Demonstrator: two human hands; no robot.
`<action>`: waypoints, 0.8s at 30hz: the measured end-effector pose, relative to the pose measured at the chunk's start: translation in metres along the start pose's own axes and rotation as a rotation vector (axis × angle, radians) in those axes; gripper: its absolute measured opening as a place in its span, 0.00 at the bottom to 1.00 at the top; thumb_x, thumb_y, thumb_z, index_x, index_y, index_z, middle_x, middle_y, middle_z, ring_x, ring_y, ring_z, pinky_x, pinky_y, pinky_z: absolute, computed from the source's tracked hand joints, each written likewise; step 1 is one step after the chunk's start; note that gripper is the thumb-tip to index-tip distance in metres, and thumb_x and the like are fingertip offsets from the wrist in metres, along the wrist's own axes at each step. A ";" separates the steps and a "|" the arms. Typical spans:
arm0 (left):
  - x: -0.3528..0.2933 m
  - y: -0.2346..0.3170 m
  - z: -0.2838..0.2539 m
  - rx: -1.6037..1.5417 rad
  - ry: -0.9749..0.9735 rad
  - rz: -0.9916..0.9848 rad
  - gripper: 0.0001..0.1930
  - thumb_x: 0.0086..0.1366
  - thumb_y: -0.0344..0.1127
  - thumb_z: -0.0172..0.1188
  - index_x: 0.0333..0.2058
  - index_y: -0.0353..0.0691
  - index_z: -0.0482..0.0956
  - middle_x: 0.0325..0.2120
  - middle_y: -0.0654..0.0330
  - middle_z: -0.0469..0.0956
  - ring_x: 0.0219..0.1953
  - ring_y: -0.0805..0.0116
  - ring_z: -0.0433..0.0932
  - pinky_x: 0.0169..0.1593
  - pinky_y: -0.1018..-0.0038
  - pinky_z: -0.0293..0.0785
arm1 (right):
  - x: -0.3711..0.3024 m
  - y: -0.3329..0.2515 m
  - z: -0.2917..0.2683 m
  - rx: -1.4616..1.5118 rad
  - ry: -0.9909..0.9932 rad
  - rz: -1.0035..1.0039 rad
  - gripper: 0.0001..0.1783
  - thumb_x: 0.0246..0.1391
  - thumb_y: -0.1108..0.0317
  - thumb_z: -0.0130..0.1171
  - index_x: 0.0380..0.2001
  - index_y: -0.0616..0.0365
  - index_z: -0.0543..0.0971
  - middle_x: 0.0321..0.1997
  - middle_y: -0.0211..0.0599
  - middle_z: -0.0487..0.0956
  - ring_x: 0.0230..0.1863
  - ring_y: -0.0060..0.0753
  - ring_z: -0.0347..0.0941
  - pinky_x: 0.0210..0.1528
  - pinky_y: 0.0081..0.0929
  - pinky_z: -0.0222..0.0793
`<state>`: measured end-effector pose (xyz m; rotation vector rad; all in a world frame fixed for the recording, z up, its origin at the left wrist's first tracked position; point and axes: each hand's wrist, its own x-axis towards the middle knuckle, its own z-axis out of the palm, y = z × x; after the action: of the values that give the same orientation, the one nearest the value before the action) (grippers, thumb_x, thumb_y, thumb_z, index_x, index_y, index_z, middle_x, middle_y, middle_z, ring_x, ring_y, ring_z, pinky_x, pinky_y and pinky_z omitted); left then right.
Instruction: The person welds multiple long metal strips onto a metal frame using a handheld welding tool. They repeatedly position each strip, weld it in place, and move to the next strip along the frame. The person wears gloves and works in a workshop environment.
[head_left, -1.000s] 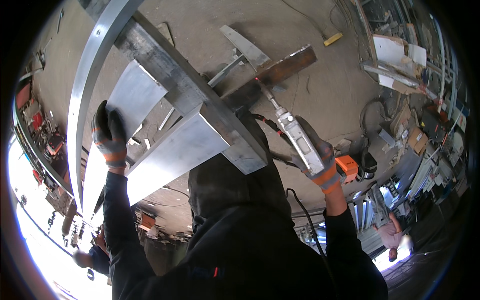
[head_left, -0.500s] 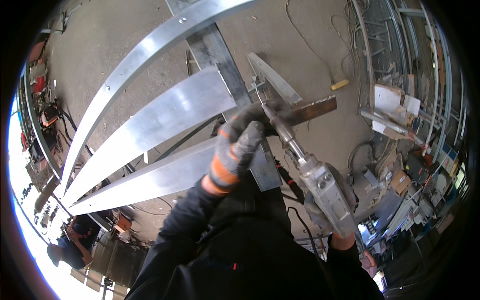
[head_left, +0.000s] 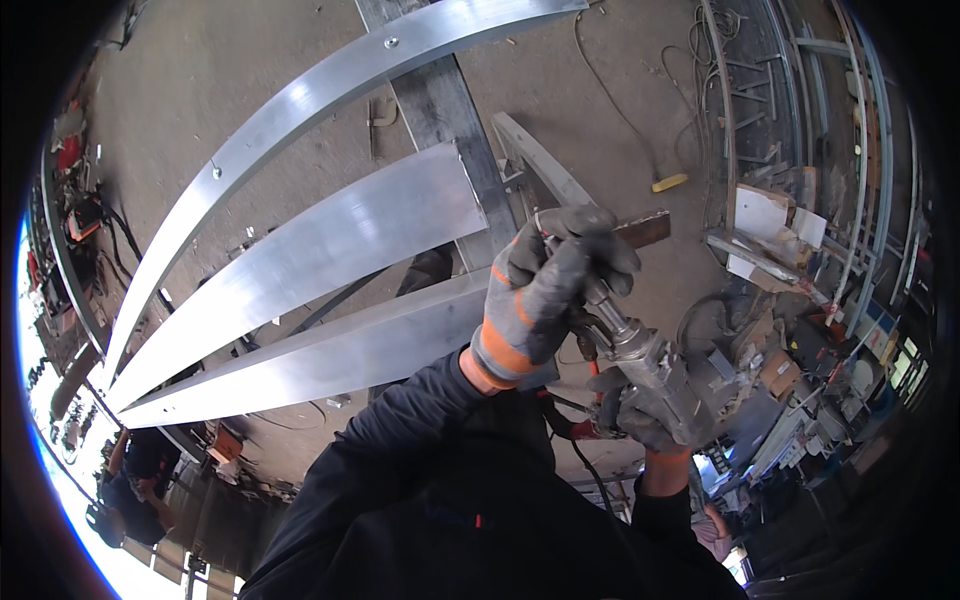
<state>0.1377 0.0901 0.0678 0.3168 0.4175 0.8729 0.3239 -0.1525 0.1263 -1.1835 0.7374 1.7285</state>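
My left hand [head_left: 545, 285], in a grey glove with orange bands, is closed round the narrow nose of a silver-grey power tool [head_left: 655, 365]. Its curled fingers hide the tool's tip. Farther down, my right hand [head_left: 640, 415], gloved too, grips the tool's body from below and the left. The tool slants from upper left to lower right in front of my body. Just left of my left hand are the ends of two tapered, shiny metal pieces, an upper panel [head_left: 350, 215] and a lower panel [head_left: 330, 345]. A dark flat metal bar [head_left: 440, 110] runs beneath the upper one.
A curved metal strip [head_left: 290, 110] arches across the upper left. A short rusty bar [head_left: 645, 228] and a yellow-handled thing [head_left: 669, 183] lie beyond my hands. Cardboard [head_left: 765, 215], scraps and long metal lengths crowd the right. Another person [head_left: 135, 490] is at the lower left.
My left hand has moved right and closed over the tool's nose, covering the tip that showed before. My right hand has shifted slightly left on the body. The view has shifted slightly.
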 end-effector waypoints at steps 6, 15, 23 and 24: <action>-0.005 -0.015 0.034 0.034 0.100 0.052 0.18 0.81 0.33 0.62 0.65 0.35 0.75 0.43 0.45 0.88 0.42 0.65 0.87 0.47 0.69 0.84 | 0.015 -0.015 -0.010 -0.959 -0.169 -0.665 0.45 0.76 0.43 0.59 0.79 0.70 0.65 0.65 0.70 0.82 0.58 0.48 0.88 0.55 0.41 0.88; -0.008 -0.032 0.060 0.043 0.179 -0.155 0.19 0.77 0.29 0.62 0.63 0.31 0.75 0.39 0.51 0.86 0.39 0.66 0.86 0.46 0.68 0.85 | 0.061 -0.044 -0.187 -0.248 -0.070 -0.608 0.36 0.81 0.47 0.51 0.79 0.58 0.66 0.74 0.56 0.77 0.60 0.46 0.82 0.56 0.41 0.86; -0.012 -0.046 0.065 -0.028 0.135 -0.012 0.20 0.78 0.26 0.63 0.65 0.32 0.73 0.38 0.57 0.84 0.37 0.71 0.84 0.44 0.70 0.84 | 0.040 -0.027 -0.112 -0.154 -0.394 -0.393 0.51 0.74 0.29 0.46 0.78 0.66 0.66 0.63 0.72 0.82 0.47 0.56 0.86 0.46 0.49 0.86; -0.013 -0.047 0.065 -0.125 0.132 -0.003 0.20 0.78 0.25 0.64 0.65 0.33 0.73 0.38 0.60 0.83 0.36 0.74 0.83 0.43 0.73 0.82 | 0.039 -0.026 -0.098 -0.128 -0.488 -0.355 0.54 0.73 0.26 0.45 0.77 0.67 0.66 0.61 0.75 0.83 0.43 0.57 0.88 0.42 0.49 0.87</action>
<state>0.1924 0.0452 0.1078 0.1437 0.4835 0.9160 0.3808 -0.2101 0.0545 -0.8563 0.1152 1.6784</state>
